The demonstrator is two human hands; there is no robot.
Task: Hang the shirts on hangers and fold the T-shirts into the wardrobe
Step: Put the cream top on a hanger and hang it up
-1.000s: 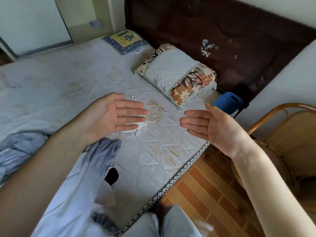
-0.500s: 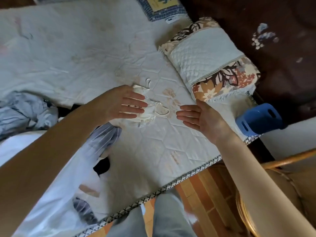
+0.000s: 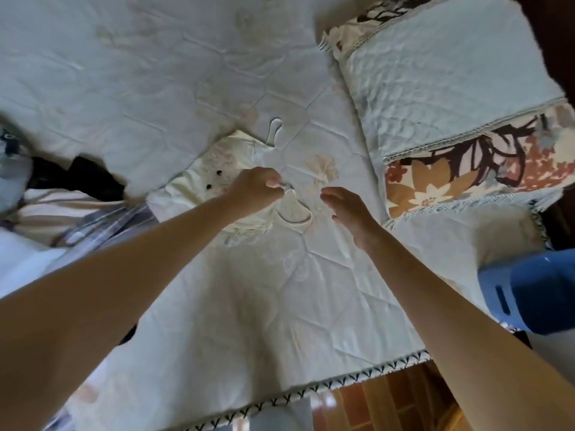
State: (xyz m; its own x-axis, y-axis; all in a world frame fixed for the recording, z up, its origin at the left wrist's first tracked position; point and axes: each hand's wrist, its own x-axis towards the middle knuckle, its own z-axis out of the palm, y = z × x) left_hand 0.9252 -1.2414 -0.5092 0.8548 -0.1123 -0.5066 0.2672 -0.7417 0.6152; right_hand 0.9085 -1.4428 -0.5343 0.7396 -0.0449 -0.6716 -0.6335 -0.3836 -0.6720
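The left hand (image 3: 255, 189) pinches the cream top's (image 3: 217, 181) strap (image 3: 291, 209). The top stretches toward ten o'clock. The right hand (image 3: 348, 209) hovers near, fingers loose.

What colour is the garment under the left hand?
Cream garment, a few dark spots; left hand pinches its strap. Head view.

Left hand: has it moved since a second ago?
Yes. The left hand has dropped onto the cream garment on the mattress and now pinches its strap.
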